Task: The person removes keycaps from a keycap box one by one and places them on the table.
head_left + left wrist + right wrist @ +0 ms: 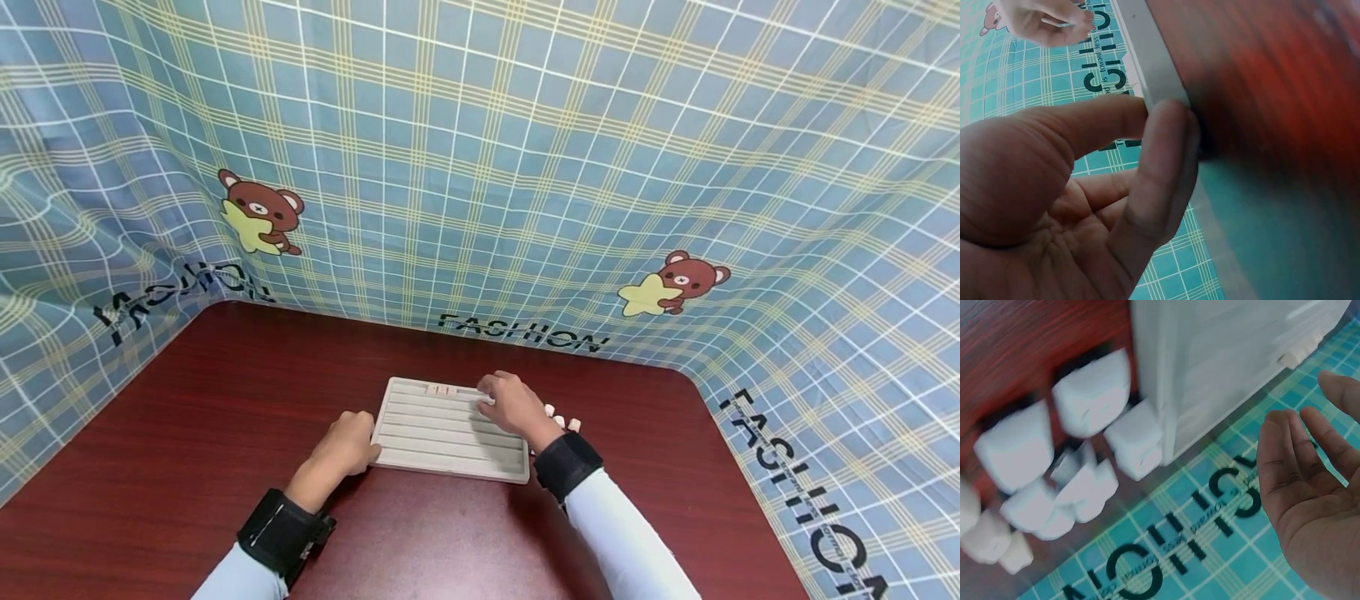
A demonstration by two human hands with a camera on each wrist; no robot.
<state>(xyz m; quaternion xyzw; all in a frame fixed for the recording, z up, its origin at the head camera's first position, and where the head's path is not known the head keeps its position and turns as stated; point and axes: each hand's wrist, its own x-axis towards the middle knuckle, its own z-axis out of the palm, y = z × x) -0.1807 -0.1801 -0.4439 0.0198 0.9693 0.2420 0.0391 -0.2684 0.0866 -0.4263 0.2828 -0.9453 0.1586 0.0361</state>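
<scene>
A shallow pale tray [442, 438] with parallel ridges lies on the table. My left hand [347, 446] grips its left edge; in the left wrist view the thumb and fingers [1163, 162] pinch the rim. Above the far right part of the tray hovers my right hand [515, 406]. The right wrist view shows that hand's fingers [1275, 450] loosely bent with nothing between them. Several small keycap-like pieces [442, 390] with reddish marks sit in the tray's farthest row. More white keycap-like pieces [1094, 394] lie beside the tray's right edge, partly hidden by the right arm in the head view.
The dark red wooden table [187, 425] carries the tray and the loose pieces. A blue checked curtain [450, 208] with printed bears and lettering encloses the table's back and sides. Black bands [281, 533] wrap both wrists.
</scene>
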